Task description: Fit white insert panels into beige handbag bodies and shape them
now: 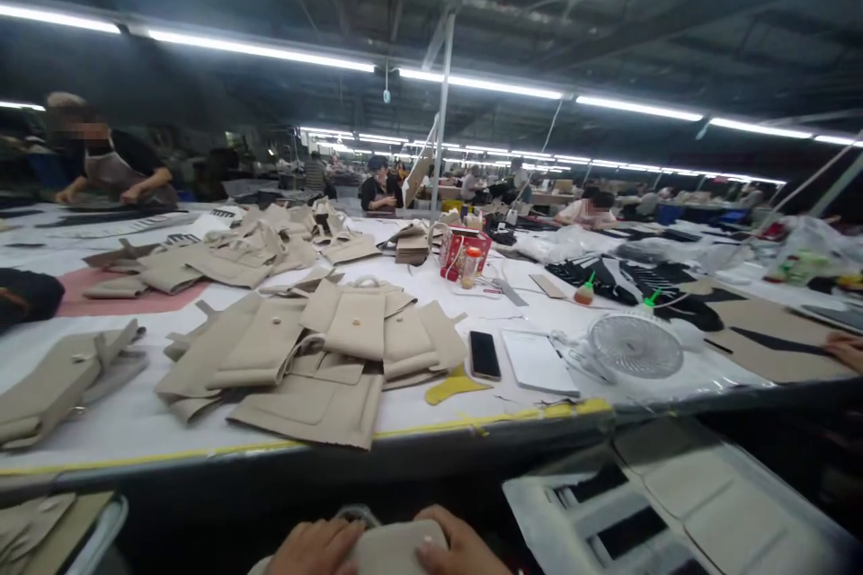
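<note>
Factory floor, long white-covered desk (135, 404) piled with beige bag panels (330, 319). Left hand (316, 548) and right hand (458, 550) both grasp a beige bag (397, 546) below the desk's near edge, partly cut off by the bottom of the view. Bag looks light, soft, slightly stiff. Best hold: its padded sides, not the grey loop (357, 514) on top.

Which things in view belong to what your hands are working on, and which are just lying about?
Seem to belong: left hand, right hand, beige bag piece between them, matching beige bag parts on the table.

Just lying about: black smartphone, white notepad, small white fan.
</note>
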`<state>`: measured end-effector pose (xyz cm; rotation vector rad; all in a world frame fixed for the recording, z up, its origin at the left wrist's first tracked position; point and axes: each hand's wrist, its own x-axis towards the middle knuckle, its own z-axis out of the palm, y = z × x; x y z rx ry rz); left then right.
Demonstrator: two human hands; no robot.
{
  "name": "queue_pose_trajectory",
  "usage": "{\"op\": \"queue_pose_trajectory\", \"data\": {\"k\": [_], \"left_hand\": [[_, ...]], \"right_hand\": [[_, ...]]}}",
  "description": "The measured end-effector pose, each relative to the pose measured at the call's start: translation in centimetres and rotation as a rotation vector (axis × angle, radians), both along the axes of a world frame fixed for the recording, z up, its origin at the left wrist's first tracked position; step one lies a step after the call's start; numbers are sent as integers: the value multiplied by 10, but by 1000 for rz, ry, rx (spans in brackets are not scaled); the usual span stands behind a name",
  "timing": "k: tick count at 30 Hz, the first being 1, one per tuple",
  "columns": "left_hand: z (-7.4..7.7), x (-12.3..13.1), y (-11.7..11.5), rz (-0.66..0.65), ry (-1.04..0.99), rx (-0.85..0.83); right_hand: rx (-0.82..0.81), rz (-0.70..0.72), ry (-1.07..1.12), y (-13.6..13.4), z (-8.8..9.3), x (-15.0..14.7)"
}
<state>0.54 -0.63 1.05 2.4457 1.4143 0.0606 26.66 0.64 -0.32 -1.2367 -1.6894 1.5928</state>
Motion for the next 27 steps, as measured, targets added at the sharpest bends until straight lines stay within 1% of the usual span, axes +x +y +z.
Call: {"op": "queue_pose_trajectory", "data": {"k": [2, 4, 6, 8, 11, 13, 15, 17, 21, 24, 27], "left_hand": [[9, -8, -7, 44, 59, -26], [13, -5, -11, 77, 76, -3], [12, 10, -13, 20, 31, 31], [8, 31, -13, -37, -25, 43], [2, 59, -13, -56, -75, 64], [1, 69, -12, -57, -96, 80], [1, 71, -11, -65, -111, 87], [1, 69, -9, -75, -120, 83], [-3, 66, -7, -90, -135, 91], [-6, 66, -6, -93, -143, 96], [-6, 67, -5, -93, -125, 88]], "right_hand": [[-22, -24, 31, -8, 4, 3], [-7, -47, -13, -14, 9, 5], [53, -97, -71, -18, 11, 7], [113, -148, -139, -22, 12, 8], [238, -215, -263, -31, 18, 8], [311, -250, -342, -37, 24, 8], [335, -272, -412, -40, 29, 7], [300, -272, -472, -39, 33, 6], [166, -211, -542, -28, 38, 5], [95, -166, -571, -21, 37, 4], [66, -143, -577, -18, 35, 1]]}}
